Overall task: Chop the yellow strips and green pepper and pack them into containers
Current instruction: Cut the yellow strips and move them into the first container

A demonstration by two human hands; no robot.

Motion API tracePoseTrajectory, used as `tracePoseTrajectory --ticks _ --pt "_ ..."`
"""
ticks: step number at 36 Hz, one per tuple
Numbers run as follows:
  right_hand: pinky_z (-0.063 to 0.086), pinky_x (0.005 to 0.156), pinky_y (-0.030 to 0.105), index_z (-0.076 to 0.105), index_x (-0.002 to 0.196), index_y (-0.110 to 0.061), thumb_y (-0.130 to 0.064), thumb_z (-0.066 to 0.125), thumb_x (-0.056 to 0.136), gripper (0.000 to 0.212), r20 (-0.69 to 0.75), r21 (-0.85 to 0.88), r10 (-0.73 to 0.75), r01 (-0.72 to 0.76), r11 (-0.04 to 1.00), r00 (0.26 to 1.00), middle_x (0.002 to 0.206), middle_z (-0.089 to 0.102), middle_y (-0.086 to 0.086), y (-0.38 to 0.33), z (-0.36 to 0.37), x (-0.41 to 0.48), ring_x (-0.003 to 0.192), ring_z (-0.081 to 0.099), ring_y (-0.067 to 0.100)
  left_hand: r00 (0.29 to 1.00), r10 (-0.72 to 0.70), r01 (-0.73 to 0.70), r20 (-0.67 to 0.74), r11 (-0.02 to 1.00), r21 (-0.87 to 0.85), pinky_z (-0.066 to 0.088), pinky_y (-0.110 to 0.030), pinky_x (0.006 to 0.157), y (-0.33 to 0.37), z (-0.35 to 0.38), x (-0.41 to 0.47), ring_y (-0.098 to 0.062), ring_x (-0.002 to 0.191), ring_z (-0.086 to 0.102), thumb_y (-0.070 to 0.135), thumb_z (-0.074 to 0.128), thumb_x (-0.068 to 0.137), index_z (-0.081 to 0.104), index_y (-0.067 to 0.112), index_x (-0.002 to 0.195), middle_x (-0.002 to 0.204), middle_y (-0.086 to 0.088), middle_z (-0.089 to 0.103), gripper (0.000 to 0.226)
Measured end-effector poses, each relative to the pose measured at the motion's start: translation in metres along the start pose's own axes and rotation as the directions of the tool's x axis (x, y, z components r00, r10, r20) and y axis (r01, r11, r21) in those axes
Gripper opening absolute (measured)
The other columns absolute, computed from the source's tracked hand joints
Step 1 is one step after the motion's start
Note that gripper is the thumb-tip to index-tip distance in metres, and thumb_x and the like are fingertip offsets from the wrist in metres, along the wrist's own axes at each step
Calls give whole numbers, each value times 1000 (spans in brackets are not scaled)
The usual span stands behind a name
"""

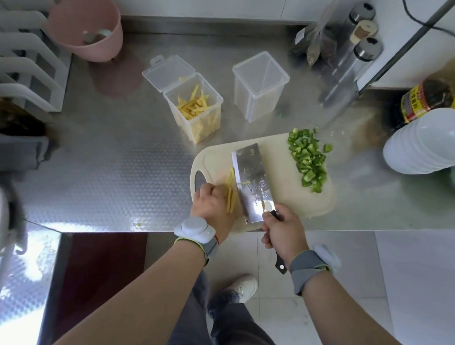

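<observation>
A pale cutting board (280, 176) lies at the counter's front edge. My right hand (284, 233) grips the black handle of a cleaver (250, 179) whose blade rests on the board. My left hand (212, 205) is curled beside the blade, pressing on a few yellow strips (230, 192) to the left of it. Diced green pepper (309, 159) is heaped at the board's far right corner. Behind the board, a clear container (195, 111) with its hinged lid open holds yellow strips. An empty clear container (258, 85) stands to its right.
A pink bucket (88, 26) and a white rack (21, 58) stand at the back left. Spice jars and bottles (348, 51) crowd the back right. A sauce bottle (428, 100) and stacked white bowls (433, 143) sit at the right.
</observation>
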State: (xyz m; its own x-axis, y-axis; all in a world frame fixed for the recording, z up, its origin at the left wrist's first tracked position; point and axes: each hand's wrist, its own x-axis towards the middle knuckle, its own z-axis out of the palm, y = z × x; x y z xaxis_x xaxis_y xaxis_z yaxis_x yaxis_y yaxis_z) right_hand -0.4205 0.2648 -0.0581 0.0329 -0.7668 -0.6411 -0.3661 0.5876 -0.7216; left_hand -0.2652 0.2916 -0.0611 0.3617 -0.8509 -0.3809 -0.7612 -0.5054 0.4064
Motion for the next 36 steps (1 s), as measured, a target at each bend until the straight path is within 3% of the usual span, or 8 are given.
tracePoseTrajectory --ticks 3,6,13,19,24,27,32,36 --pt "37 40 23 53 86 -5 -12 50 90 9 12 -5 -21 21 1000 1000 65 50 6 1 2 -1 36 44 17 999 -34 35 31 999 -15 40 -28 71 3 -1 0 -27 93 52 18 58 81 54 18 117 117 -6 44 37" --pt "39 39 23 53 76 -16 -12 50 90 14 17 -26 -48 49 998 999 64 50 6 0 3 -2 36 45 16 997 -76 78 30 996 -45 45 -28 73 5 -3 4 -24 86 53 9 47 85 56 20 119 119 -7 46 37" --pt "35 38 22 53 73 -21 -12 51 90 20 63 -29 -52 54 998 997 65 49 7 -8 7 3 39 41 20 993 -116 115 -11 991 -72 44 -28 75 11 -6 10 -26 94 55 16 51 87 63 17 110 107 -11 58 26" --pt "34 37 21 51 70 -24 -11 51 91 25 108 -33 -59 63 997 992 64 49 6 -10 15 5 39 40 20 981 -191 191 19 957 -220 41 -24 70 11 -3 18 -23 85 56 7 49 82 63 27 117 114 -7 59 43" --pt "31 39 23 49 68 -20 -8 49 93 28 135 36 -46 41 999 990 61 46 8 -8 12 2 41 37 19 977 -213 205 3 938 -278 46 -26 77 14 0 20 -24 100 58 9 53 81 63 24 118 114 -5 62 42" --pt "31 40 26 48 66 -17 -7 49 93 28 131 66 -61 52 996 989 59 46 8 -8 8 -2 37 37 17 979 -203 190 -7 930 -316 49 -30 84 19 0 19 -24 101 59 6 54 80 62 22 120 115 -5 62 44" --pt "31 40 26 48 66 -16 -8 50 93 28 68 113 -103 95 989 992 58 46 6 -18 -9 -15 38 37 16 988 -142 115 -53 929 -353 37 -22 70 40 -11 15 -20 94 58 6 54 79 64 22 113 112 -1 60 39" --pt "29 39 25 45 68 -13 -6 49 92 26 16 162 -144 140 977 989 60 46 7 -41 -14 -21 37 36 17 990 -104 56 -90 904 -424 44 -24 74 57 -34 19 -19 95 60 9 56 79 66 23 111 110 1 63 37"
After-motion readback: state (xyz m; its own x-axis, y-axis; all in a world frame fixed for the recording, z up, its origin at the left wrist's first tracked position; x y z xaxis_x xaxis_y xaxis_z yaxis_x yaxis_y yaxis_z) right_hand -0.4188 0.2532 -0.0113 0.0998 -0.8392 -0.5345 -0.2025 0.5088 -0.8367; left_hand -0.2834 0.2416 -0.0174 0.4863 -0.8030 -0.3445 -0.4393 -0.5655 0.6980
